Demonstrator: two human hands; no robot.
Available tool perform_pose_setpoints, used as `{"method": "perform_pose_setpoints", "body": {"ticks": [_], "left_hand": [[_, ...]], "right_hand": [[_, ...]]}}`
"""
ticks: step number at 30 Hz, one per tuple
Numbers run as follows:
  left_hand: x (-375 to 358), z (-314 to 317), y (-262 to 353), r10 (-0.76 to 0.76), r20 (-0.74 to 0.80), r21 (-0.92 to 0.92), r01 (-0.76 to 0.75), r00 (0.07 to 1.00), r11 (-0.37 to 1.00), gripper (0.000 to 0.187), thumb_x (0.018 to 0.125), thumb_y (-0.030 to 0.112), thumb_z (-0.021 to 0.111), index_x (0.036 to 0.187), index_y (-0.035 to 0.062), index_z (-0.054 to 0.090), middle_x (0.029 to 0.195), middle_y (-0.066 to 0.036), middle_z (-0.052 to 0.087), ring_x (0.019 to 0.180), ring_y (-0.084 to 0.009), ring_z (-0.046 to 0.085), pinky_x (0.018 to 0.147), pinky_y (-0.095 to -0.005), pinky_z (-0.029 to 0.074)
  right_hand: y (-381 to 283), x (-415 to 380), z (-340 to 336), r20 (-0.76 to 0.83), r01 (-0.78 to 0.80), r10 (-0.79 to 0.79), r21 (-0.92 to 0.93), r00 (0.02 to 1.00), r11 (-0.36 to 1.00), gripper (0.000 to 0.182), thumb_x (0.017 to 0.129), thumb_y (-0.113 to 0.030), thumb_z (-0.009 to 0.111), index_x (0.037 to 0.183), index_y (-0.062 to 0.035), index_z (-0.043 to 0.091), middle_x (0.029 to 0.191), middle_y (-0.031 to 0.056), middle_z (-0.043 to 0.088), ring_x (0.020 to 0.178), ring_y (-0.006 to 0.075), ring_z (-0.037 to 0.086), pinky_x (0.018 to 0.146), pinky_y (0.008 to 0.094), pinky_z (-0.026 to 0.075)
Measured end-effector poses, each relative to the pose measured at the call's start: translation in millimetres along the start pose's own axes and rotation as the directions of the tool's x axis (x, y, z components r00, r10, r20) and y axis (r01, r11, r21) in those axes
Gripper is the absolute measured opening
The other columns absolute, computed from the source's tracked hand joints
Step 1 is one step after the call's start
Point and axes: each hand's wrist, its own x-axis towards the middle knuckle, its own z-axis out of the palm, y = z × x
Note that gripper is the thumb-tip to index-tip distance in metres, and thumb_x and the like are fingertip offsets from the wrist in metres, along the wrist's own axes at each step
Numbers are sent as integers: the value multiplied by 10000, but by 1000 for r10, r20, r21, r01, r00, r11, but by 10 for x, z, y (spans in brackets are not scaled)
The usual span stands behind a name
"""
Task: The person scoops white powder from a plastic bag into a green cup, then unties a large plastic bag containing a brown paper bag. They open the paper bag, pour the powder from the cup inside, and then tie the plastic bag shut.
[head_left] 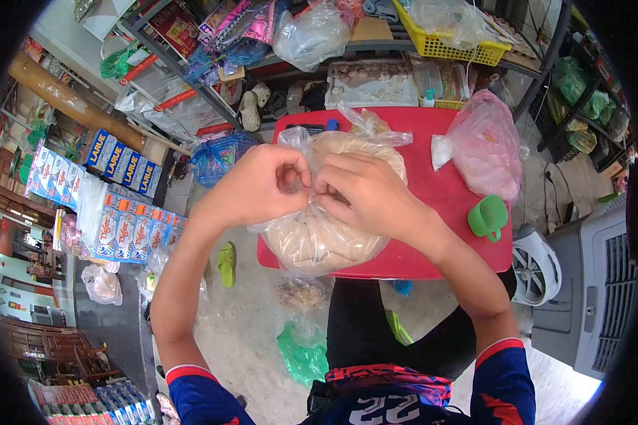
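Observation:
A large clear plastic bag (326,244) full of a beige, powdery-looking substance lies on the red table (432,212), bulging over its near left edge. Above its middle, my left hand (266,180) and my right hand (361,191) meet with fingertips pinched on the bag's gathered plastic. The fingers of both hands are curled closed. Just behind the bag sits a smaller knotted clear bag (372,126) with brownish contents. To the right are a pink plastic bag (485,152) and a green plastic cup (487,218).
Beer cartons (131,227) are stacked at the left. A shelf with a yellow basket (454,39) stands behind the table. A grey air cooler (588,283) is at the right. On the floor lie a green slipper (226,264) and a green bag (301,354).

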Motion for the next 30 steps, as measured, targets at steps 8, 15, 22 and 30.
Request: {"method": "perform_pose_setpoints", "body": {"ticks": [8,15,22,30], "left_hand": [[126,-113,239,63,62,307,-79,996,949,212,757,137,813,898,-18,784,756,-150,708,701,-200,676,655,-348,531],[192,-116,235,-88,161,348,27,983,937,335,731,235,814,892,-55,772,748,-152,691,713,-231,678,675,-365,536],[156,-172,-5,-109,270,93,87,957,992,213,868,173,767,925,-31,744,764,-32,669,743,-86,596,671,-306,496],[-323,-46,-75,-154,224,-385,232,962,893,146,930,138,804,955,26,714,899,60,661,827,-34,574,728,-238,473]], "right_hand": [[-18,-13,21,-33,-5,5,-21,999,1000,215,804,-97,813,898,-42,628,886,113,644,835,364,661,756,473,533],[-36,7,5,-5,-42,42,-1,999,999,189,818,-89,799,916,-30,650,892,125,658,823,366,683,746,465,550],[14,-24,10,38,-113,109,120,993,986,157,855,-122,773,936,-38,668,938,128,686,878,395,703,783,500,570],[81,-83,-5,9,-138,138,132,990,982,189,868,-107,809,997,-23,699,917,108,677,855,306,714,767,421,561]]}}
